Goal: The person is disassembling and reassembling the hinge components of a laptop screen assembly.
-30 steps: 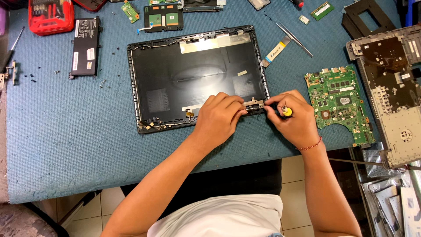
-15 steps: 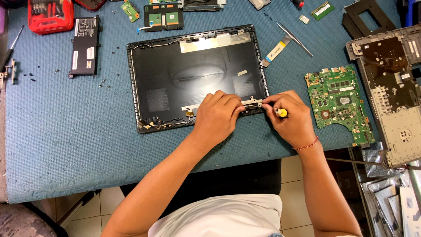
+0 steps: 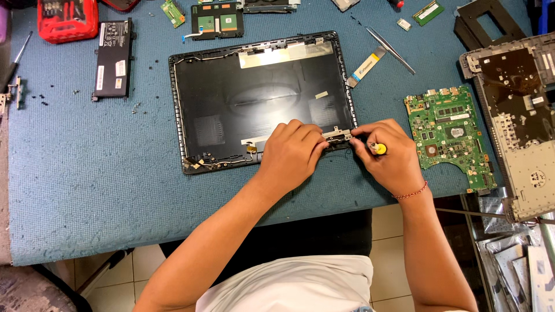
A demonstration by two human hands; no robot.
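Glossy black laptop lid [image 3: 254,98] lies flat on the fuzzy blue worktop [image 3: 87,185]. Left hand [image 3: 292,153], grip pinching the small metal hinge [image 3: 338,135] at the lid's bottom-right corner. Right hand [image 3: 387,159], grip wrapped around a yellow-capped screwdriver [image 3: 378,149], just beside a green motherboard [image 3: 454,136].

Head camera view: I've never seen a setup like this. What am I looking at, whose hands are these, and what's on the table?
This is one camera worn on a person's head, looking down at their own two bare hands; there is no machine. On the blue table lies an opened laptop lid shell. The left hand steadies a small metal hinge bracket at the shell's near right corner. The right hand holds a yellow-capped screwdriver against that bracket. Around them lie a green circuit board, a black battery, a red tool case, tweezers and a keyboard frame.
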